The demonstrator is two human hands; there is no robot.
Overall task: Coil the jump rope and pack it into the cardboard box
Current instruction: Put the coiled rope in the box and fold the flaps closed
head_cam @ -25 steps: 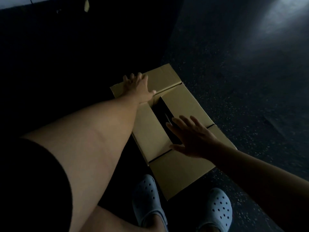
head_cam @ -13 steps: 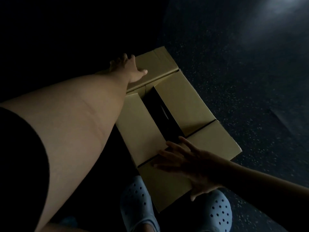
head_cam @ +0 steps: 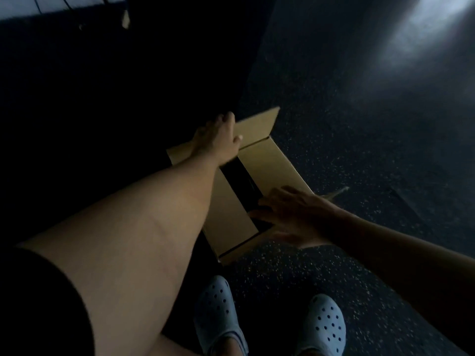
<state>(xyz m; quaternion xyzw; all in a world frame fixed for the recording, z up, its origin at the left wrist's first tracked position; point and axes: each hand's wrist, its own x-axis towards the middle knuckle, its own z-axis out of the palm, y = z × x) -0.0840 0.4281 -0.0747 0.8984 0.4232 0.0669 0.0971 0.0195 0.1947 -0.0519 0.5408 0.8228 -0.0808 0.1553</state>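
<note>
1. Right hand (head_cam: 290, 217), fingers straight and apart, presses the near flap of the cardboard box (head_cam: 272, 168) on the floor (head_cam: 347, 140)
2. Jump rope: not visible, presumably inside the dark gap
3. Left hand (head_cam: 218, 136) lies flat on the far flap; fold both inward evenly

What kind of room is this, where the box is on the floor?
Probably a gym or a workroom, though it is too dark to be sure. The floor is dark and speckled like rubber matting, and the cardboard box sits right on it by the person's clogs.
</note>
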